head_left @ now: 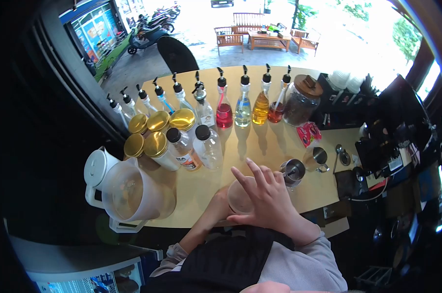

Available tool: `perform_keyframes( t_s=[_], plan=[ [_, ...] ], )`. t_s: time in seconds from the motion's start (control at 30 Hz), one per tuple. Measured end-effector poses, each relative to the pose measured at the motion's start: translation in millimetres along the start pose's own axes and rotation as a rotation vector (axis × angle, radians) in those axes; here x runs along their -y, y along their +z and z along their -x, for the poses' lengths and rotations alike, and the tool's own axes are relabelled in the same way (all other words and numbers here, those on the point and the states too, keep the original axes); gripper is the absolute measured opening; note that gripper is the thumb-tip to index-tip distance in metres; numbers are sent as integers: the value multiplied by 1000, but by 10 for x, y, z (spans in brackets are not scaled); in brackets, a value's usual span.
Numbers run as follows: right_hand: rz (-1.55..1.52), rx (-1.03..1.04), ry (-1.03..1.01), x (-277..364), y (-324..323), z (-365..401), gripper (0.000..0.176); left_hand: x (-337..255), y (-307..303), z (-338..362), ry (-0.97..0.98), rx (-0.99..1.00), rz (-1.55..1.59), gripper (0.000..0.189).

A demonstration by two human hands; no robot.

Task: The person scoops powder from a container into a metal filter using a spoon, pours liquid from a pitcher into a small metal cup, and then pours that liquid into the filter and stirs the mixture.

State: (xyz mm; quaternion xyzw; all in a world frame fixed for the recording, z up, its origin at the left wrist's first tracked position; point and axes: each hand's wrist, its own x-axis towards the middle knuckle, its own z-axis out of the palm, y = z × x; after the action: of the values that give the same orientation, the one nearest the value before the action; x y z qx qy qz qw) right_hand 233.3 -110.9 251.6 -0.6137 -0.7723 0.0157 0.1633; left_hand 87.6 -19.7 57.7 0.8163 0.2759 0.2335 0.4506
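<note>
A clear round cup (239, 198) stands at the near edge of the table, in front of my body. My left hand (223, 199) is against its left side, holding it, with the fingers mostly hidden behind the cup and my other hand. Above the cup's right side, my right hand (266, 198) is open with its fingers spread, covering part of the rim. Just beyond the right fingertips is a metal cup (294, 171) with a utensil inside. A steel pitcher (316, 157) sits farther right.
Several pump bottles (224, 110) line the back. Gold-lidded jars (156, 144), two black-capped bottles (209, 146) and a large plastic pitcher (147, 190) occupy the left. To the right are a wooden-lidded jar (301, 103), a pink packet (308, 134) and a dark cup holder (343, 95).
</note>
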Motion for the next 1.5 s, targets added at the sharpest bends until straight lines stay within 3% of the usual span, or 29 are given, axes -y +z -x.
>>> perform_keyframes(
  t_s=[0.03, 0.2, 0.27, 0.3, 0.37, 0.4, 0.47, 0.5, 0.57, 0.6, 0.67, 0.77, 0.83, 0.9, 0.97, 1.03, 1.13, 1.2, 1.27, 1.33, 1.37, 1.43, 1.5],
  plan=[
    [29, -13, 105, 17, 42, 14, 89, 39, 23, -6, -22, -8, 32, 86],
    [-4, 25, 47, -74, 125, 59, 86, 287, 169, -21, -149, -57, 220, 85],
    [-48, -9, -92, -111, 101, 67, 76, 16, 2, -87, 36, 43, -92, 87],
    [-48, -10, -87, -127, 66, 69, 76, -261, -149, -93, 38, 47, -92, 87],
    [-173, -22, -200, -166, -30, 66, 70, -792, -428, -74, -186, 296, -8, 87],
    [-172, -23, -197, -214, -52, 51, 70, -584, -332, -64, -185, 299, -8, 87],
    [-584, -97, -264, -323, -79, 8, 70, 9, -45, -27, -65, 92, 19, 88],
    [-581, -98, -262, -375, -42, -24, 70, -9, -42, -10, -62, 94, 20, 88],
    [-978, -268, -69, -508, 162, -104, 63, -110, -74, 14, -143, 102, 296, 90],
    [-976, -272, -66, -579, 324, -138, 63, -205, -108, 28, -141, 106, 296, 90],
    [-1228, -341, 250, -750, 707, -225, 55, -377, -182, 38, -156, 109, 327, 88],
    [-1270, -291, 373, -961, 1128, -298, 51, -279, -189, 99, -112, 103, 282, 89],
    [-1199, -317, 352, -1105, 1561, -308, 58, -305, -202, 130, -108, 108, 275, 89],
    [-656, -290, 326, -1159, 1862, -267, 63, -359, -226, 142, -102, 116, 264, 88],
    [-676, -271, 347, -1193, 2061, -225, 67, -409, -239, 140, -71, 121, 204, 86],
    [-421, -173, 354, -1159, 2049, -210, 67, -394, -227, 134, -37, 113, 154, 85],
    [-345, -89, 335, -1159, 2046, -222, 65, -291, -160, 171, -7, 82, 152, 84],
    [-372, -153, 306, -1167, 2098, -195, 59, -186, -111, 182, -9, 65, 198, 85],
    [-397, -215, 278, -1176, 2144, -160, 53, -103, -95, 184, 115, 59, -32, 87],
    [-838, -227, 263, -1142, 2025, -125, 42, -90, -68, 203, 96, 57, -17, 89],
    [-840, -226, 269, -1127, 1935, -83, 42, -94, -40, 202, 77, 51, -2, 91],
    [-1196, -161, 201, -1049, 1592, 21, 36, -139, 36, 172, 114, 13, -52, 88],
    [-1260, -161, 171, -993, 1279, 145, 37, -250, 109, 115, 153, -29, -106, 84]
  ],
)
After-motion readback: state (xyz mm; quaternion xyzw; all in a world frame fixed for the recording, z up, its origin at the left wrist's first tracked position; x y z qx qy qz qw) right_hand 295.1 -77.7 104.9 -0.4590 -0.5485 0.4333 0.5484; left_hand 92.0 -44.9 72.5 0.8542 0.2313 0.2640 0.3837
